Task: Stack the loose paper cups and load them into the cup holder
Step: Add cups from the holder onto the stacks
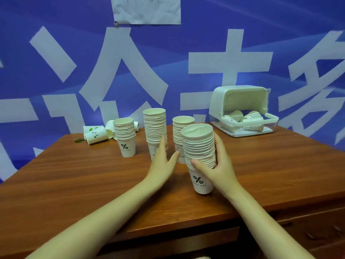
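Right hand point(220, 165) is gripping the nearest cup stack point(200, 156), thumb across the front, fingers wrapped round the right side. That stack is sitting a bit tilted near the front-middle of the wooden counter point(74, 184), w/ a "%" mark on its bottom cup.

Left hand point(162, 161) is reaching fwd w/ fingers straight, holding nothing; fingertips are lying against the lower part of the tallest stack point(155, 128), thumb pointing toward the stack point(182, 135) just behind the gripped one. Can't tell if the thumb is actually touching it.

A shorter stack point(125, 135), also "%" marked, is standing apart to the left. Behind it, at the counter's far-left edge, a few loose cups point(96, 136) are lying on their sides, one w/ a green print.

Cup holder point(242, 111), white w/ a clear base, is sitting at the far-right corner w/ its lid swung up & several cups lying jumbled inside.

Backdrop is a blue wall banner point(186, 43) w/ big white characters, plus a sheet of paper point(146, 10) stuck at the top.
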Demonstrator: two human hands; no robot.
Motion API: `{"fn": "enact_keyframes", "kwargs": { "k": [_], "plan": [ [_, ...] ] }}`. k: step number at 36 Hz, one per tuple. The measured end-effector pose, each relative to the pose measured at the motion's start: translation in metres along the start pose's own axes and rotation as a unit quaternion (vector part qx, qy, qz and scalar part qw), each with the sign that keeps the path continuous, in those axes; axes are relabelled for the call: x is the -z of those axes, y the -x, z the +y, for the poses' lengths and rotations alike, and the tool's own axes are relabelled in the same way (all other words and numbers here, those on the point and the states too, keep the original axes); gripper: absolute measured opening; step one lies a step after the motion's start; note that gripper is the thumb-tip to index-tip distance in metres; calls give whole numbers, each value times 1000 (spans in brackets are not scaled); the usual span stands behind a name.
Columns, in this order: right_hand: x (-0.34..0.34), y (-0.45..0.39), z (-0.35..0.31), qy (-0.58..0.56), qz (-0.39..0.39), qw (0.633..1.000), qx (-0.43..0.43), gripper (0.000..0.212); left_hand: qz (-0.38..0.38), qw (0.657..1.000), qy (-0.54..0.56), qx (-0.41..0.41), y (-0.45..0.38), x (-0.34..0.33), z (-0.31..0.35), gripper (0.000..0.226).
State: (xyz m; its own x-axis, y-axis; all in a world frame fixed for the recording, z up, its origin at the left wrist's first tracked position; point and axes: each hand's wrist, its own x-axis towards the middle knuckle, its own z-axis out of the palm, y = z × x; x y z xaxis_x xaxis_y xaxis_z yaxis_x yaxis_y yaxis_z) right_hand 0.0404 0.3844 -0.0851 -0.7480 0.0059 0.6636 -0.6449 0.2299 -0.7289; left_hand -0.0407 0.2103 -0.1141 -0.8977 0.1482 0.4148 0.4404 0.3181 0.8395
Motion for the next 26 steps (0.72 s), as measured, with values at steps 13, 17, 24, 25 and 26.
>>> {"fn": "enact_keyframes", "kwargs": {
  "k": [13, 17, 24, 25, 26],
  "plan": [
    [-176, -48, -3, -44, -156, 987, 7, 85, 178, 955, -198, 133, 9, 236, -69, 52],
    [-215, -63, 11, -48, -133, 990, 6, 84, 171, 941, -224, 189, -16, 271, -107, 63],
    [-235, -68, 31, -60, -64, 996, 1, 80, 136, 936, -284, 154, -85, 279, -153, 70],
    [-234, -69, 31, -57, -65, 996, 2, 79, 124, 930, -318, 139, -95, 278, -156, 69],
    [-233, -70, 33, -53, -68, 996, 4, 79, 110, 920, -355, 122, -106, 276, -159, 67]
  ]
}}
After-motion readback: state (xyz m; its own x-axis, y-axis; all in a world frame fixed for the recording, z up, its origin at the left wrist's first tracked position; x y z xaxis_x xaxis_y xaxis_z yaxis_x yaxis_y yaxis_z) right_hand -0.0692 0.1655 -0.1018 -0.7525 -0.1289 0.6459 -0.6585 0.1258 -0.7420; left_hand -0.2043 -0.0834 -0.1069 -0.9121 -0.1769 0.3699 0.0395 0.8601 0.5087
